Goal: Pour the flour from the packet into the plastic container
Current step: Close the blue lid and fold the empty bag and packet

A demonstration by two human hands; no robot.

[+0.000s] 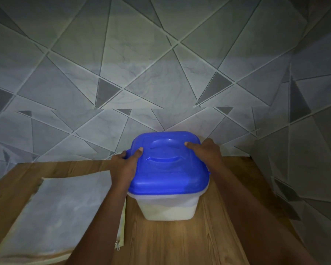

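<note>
A translucent plastic container (168, 209) with white flour inside stands on the wooden table (180, 241). A blue lid (168, 169) sits on top of it. My left hand (125, 165) grips the lid's left edge, thumb on top and fingers curled round the rim. On the right edge, my right hand (204, 152) grips the lid the same way, thumb lying on the lid. The flat, pale flour packet (59, 213) with a zipper lies on the table to the left, partly under my left forearm.
A tiled wall (161, 73) with a triangle pattern rises directly behind the container and along the right side. The table's left edge runs diagonally at the lower left.
</note>
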